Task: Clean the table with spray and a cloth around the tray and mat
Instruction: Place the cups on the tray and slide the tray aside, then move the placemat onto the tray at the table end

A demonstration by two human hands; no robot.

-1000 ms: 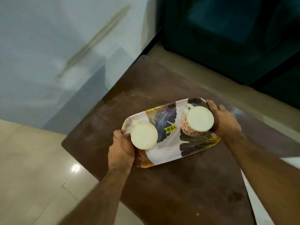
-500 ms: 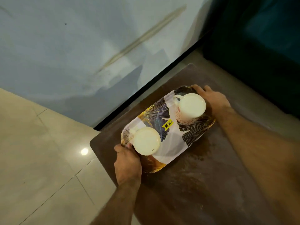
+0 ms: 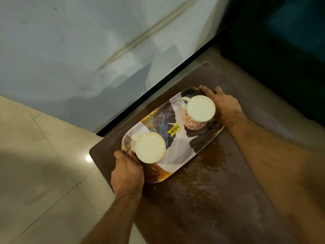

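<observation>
A leaf-patterned tray [image 3: 177,147] with a yellow price sticker sits near the far left corner of the dark brown table [image 3: 211,199]. Two white mugs stand on it, one at the near end [image 3: 150,147] and one with red flowers at the far end [image 3: 198,111]. My left hand [image 3: 127,173] grips the tray's near end. My right hand [image 3: 223,106] holds its far end, fingers curled over the rim. Pale dusty marks show on the table beside the tray. No spray, cloth or mat is in view.
A pale wall with a black skirting strip [image 3: 175,81] runs just behind the table's left edge. Beige floor tiles [image 3: 44,164] lie to the left. A dark teal sofa [image 3: 284,41] stands past the table's far side.
The tray with both mugs has shifted toward the table's far left corner, both hands still on its ends. The view has turned left, showing more wall and floor.
</observation>
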